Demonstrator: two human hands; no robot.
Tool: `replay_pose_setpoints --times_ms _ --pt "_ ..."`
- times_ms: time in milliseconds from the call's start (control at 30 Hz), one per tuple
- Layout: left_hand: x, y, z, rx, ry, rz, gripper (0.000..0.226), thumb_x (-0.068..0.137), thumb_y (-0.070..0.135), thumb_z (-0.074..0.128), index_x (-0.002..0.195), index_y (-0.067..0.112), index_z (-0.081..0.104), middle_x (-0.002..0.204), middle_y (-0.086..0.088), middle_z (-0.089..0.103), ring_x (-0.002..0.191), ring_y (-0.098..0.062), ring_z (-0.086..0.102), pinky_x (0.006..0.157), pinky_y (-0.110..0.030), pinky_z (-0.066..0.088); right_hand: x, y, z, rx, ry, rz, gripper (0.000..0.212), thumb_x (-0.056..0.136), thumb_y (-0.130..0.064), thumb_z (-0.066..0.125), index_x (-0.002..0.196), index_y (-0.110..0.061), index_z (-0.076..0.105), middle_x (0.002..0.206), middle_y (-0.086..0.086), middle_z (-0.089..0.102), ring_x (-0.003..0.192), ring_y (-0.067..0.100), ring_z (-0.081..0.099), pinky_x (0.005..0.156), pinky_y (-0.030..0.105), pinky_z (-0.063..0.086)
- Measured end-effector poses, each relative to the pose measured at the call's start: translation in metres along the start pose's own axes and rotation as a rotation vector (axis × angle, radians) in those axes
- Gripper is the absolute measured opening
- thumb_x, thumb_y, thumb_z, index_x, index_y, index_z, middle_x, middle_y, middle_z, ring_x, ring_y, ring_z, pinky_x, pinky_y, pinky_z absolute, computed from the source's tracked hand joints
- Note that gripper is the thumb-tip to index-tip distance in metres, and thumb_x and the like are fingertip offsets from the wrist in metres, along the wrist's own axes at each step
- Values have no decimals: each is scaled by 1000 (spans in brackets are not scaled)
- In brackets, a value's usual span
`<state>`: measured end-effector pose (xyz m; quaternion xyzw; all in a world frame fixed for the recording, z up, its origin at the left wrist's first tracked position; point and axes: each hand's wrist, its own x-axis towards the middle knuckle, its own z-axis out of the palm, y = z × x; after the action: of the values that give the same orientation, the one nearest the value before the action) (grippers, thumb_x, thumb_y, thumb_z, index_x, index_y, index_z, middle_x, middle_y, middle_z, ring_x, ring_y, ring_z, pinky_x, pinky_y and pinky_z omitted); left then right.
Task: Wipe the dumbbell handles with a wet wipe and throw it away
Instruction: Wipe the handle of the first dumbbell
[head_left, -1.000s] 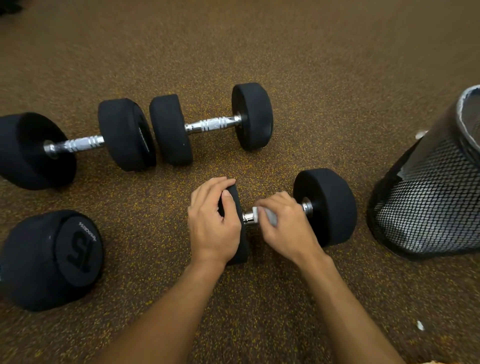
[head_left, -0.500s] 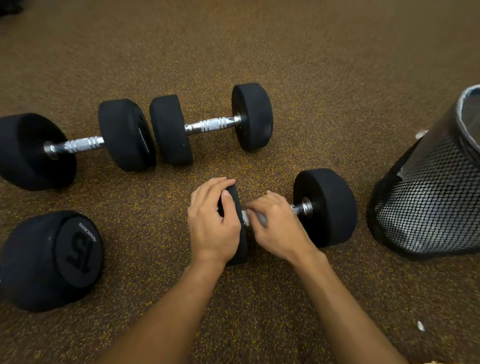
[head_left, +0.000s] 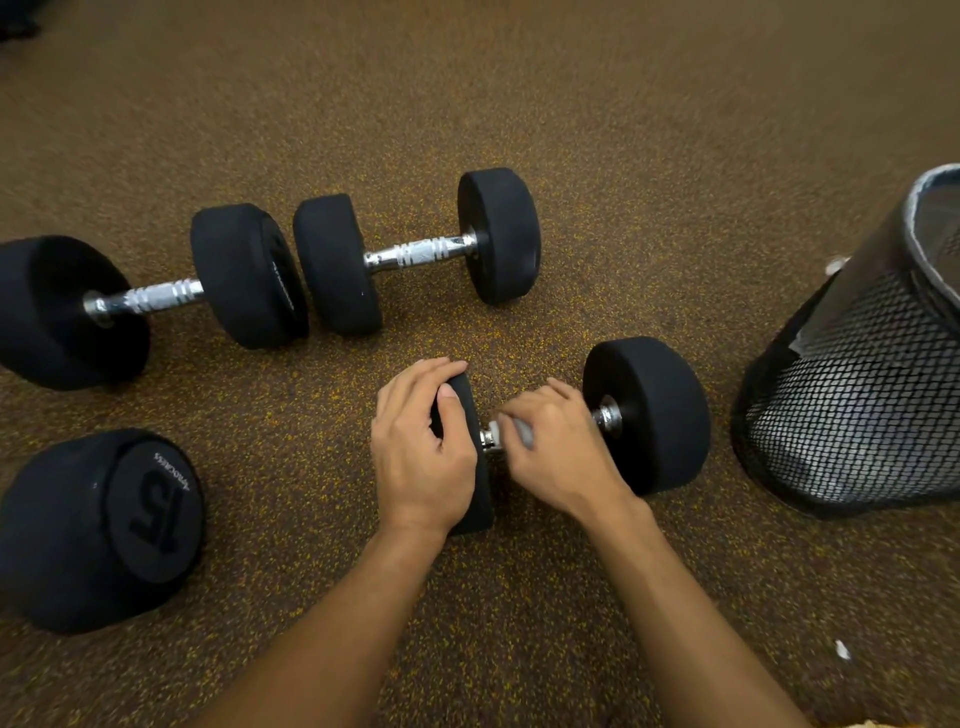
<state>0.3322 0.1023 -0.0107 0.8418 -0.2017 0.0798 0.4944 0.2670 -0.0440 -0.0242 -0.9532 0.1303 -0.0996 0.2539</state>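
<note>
On the speckled floor (head_left: 597, 130), reading from the left, a dumbbell marked 15 (head_left: 98, 525) lies end-on and two more rest behind it, the far-left dumbbell (head_left: 145, 299) and the middle dumbbell (head_left: 415, 254), their chrome handles bare and well apart from both hands. Next comes the left hand (head_left: 421, 452), clamped over the near head (head_left: 470, 467) of the dumbbell being cleaned, fingers draped across its top and thumb on its face; that bracing seems the key to doing this step well, since a round-headed weight would likely roll under a sideways rub. Just to its right, the right hand (head_left: 556, 452) is closed around the handle (head_left: 605, 415) with the wipe (head_left: 511, 436) pinched between palm and bar, a pale fold of it showing at the left end of the fist, touching the chrome beside the near head. Only a short stub of handle shows past the knuckles before the far head (head_left: 649, 410). A good pass would probably run the wrapped wipe the full length of the bar while twisting, so the knurling is reached all round. Farthest right stands the mesh bin (head_left: 852, 415), near the far head, ready for the wipe.
</note>
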Motion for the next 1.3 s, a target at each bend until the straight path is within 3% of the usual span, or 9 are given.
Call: replay_pose_setpoints --times_ms 100,300,500,667,833,967,1133,1300 --pt "2 0 0 8 -6 -8 36 105 21 45 122 19 76 127 8 70 126 -14 58 112 -37 45 1 -10 6 -19 -30 -32 30 101 -32 50 108 -22 78 105 -7 77 105 15 67 126 44 28" --pt "0 -1 0 13 -1 1 36 104 21 45 122 19 76 128 7 70 127 -13 58 113 -37 45 -10 -8 6 70 90 -36 18 98 -31 64 105 -26 80 103 -12 76 107 11 64 125 40 25" --pt "0 0 0 17 -6 2 37 104 22 44 122 21 76 128 8 70 127 -13 58 113 -37 45 11 -18 2 -96 -99 61 29 104 -34 51 102 -24 79 99 -4 78 107 20 67 126 43 21" --pt "1 1 -1 17 -8 -4 37 104 21 45 123 20 76 129 8 70 128 -11 57 114 -34 44 1 -16 0 -81 -33 23 31 98 -36 50 103 -24 79 100 -8 77 108 15 63 126 44 20" --pt "0 2 -1 18 -15 0 37 104 21 45 123 18 76 128 6 70 128 -13 58 114 -35 44 12 -23 -1 -131 -162 96 35 107 -35 44 95 -25 76 95 -3 76 106 20 67 125 49 20" --pt "0 2 -1 16 -16 1 38 105 22 44 124 19 76 129 7 70 129 -13 57 114 -34 44 6 -17 0 -115 -120 88 33 104 -39 45 103 -26 76 101 -8 77 110 15 64 125 47 17" --pt "-1 2 -1 24 -14 -3 38 104 21 44 124 18 76 129 7 70 129 -14 57 114 -36 44 15 -24 -3 -134 -209 92 30 108 -33 45 84 -26 62 95 2 75 103 25 66 119 50 29" --pt "0 1 -1 15 -6 9 38 104 22 44 123 18 76 128 7 70 128 -14 58 112 -40 46 -1 -13 0 -44 -71 -4 30 101 -38 52 108 -26 78 106 -9 77 110 15 63 122 44 27"
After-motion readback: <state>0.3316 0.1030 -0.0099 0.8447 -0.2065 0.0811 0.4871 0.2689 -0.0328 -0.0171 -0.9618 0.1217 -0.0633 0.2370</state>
